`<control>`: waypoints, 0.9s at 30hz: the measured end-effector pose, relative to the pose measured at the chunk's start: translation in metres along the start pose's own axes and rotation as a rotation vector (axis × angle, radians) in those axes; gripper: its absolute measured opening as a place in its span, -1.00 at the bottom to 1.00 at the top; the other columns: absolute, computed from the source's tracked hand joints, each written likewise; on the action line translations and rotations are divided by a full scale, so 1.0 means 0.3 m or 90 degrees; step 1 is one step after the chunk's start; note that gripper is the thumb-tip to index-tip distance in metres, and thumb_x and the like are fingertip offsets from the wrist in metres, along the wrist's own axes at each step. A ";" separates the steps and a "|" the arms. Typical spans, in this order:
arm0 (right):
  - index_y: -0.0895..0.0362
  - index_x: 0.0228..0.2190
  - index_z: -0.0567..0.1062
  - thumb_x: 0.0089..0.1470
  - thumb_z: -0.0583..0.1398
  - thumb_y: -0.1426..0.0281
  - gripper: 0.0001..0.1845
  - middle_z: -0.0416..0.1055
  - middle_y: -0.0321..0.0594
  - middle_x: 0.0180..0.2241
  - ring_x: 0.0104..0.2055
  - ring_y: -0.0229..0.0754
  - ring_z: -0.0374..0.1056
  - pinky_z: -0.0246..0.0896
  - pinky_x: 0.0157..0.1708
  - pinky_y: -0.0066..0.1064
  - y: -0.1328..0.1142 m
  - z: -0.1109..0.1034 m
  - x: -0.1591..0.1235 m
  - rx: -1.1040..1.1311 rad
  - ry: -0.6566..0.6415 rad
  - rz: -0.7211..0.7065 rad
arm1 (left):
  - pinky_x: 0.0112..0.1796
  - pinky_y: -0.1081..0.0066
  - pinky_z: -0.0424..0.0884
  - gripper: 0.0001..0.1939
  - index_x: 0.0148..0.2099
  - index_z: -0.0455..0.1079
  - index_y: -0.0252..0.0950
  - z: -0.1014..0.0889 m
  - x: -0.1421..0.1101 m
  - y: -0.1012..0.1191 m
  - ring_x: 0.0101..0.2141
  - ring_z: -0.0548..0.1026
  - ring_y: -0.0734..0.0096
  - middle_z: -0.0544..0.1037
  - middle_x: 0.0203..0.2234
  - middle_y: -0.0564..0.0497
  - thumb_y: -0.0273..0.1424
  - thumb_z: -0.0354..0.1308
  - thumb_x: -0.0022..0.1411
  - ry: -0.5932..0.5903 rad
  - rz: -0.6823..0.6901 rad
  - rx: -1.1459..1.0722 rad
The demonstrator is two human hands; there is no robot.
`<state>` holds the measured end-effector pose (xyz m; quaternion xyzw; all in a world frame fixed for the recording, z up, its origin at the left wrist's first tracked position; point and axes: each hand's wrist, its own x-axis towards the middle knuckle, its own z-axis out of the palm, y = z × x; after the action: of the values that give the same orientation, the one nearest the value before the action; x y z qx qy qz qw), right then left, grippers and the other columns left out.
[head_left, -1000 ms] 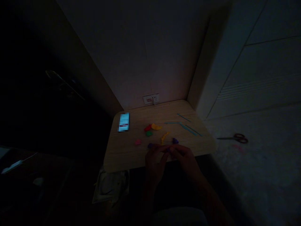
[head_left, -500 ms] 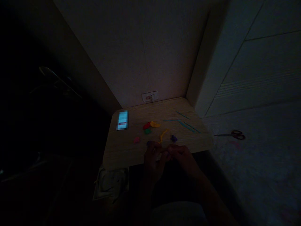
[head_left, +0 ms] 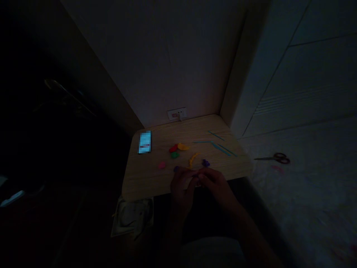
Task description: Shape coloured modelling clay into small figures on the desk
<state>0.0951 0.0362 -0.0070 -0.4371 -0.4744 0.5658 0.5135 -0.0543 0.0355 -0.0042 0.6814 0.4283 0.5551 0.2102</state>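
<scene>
The room is very dark. My left hand (head_left: 182, 188) and my right hand (head_left: 216, 186) meet at the front edge of a small wooden table (head_left: 145, 176). Their fingertips pinch together on a small purple bit of clay (head_left: 196, 175). Just beyond the fingers lie another purple lump (head_left: 205, 162), a purple bit (head_left: 176, 169), a yellow strip (head_left: 193, 160) and a pink piece (head_left: 161, 165). Farther back sit red (head_left: 173, 148), yellow (head_left: 183, 147) and green (head_left: 175, 155) lumps.
A lit phone (head_left: 145, 142) lies at the table's back left. Thin teal sticks (head_left: 221, 147) lie at the back right. A wall socket (head_left: 176, 114) sits behind. Scissors (head_left: 275, 158) lie on the floor to the right. A pale bag (head_left: 132, 220) lies under the table's front left.
The hands stay joined at the table's front edge, with only slight finger movement. The view has shifted a little.
</scene>
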 end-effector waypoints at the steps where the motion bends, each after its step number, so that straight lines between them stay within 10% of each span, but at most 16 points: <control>1: 0.09 -0.40 0.64 0.10 0.35 0.07 -0.67 0.53 -0.27 -0.47 -0.38 -0.17 0.41 0.34 -0.30 -0.37 0.003 0.000 0.000 0.004 0.004 0.001 | -0.15 0.34 0.49 -0.85 -0.07 0.60 -0.16 0.000 0.000 -0.001 -0.20 0.55 0.32 0.58 -0.25 0.00 -0.44 0.26 0.34 0.002 0.011 0.005; 12: 0.09 -0.45 0.70 0.04 0.35 -0.12 -0.49 0.63 -0.17 -0.44 -0.32 -0.02 0.51 0.43 -0.16 -0.18 0.001 -0.006 -0.014 -0.001 0.005 0.040 | -0.17 0.35 0.54 -0.85 -0.10 0.61 -0.18 -0.023 0.009 -0.005 -0.21 0.60 0.31 0.63 -0.25 -0.03 -0.43 0.20 0.38 -0.067 0.045 0.078; 27: 0.10 -0.50 0.65 0.14 0.29 -0.06 -0.51 0.60 -0.14 -0.45 -0.32 -0.06 0.47 0.39 -0.20 -0.27 -0.062 -0.013 0.003 0.010 0.041 0.013 | -0.29 0.36 0.54 -0.83 -0.31 0.61 -0.25 -0.012 -0.015 -0.018 -0.45 0.60 0.33 0.62 -0.55 0.05 -0.26 0.32 0.25 0.121 -0.239 -0.084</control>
<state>0.1020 0.0378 0.0107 -0.4558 -0.4490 0.5603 0.5260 -0.0596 0.0341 -0.0100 0.5193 0.5285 0.5945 0.3125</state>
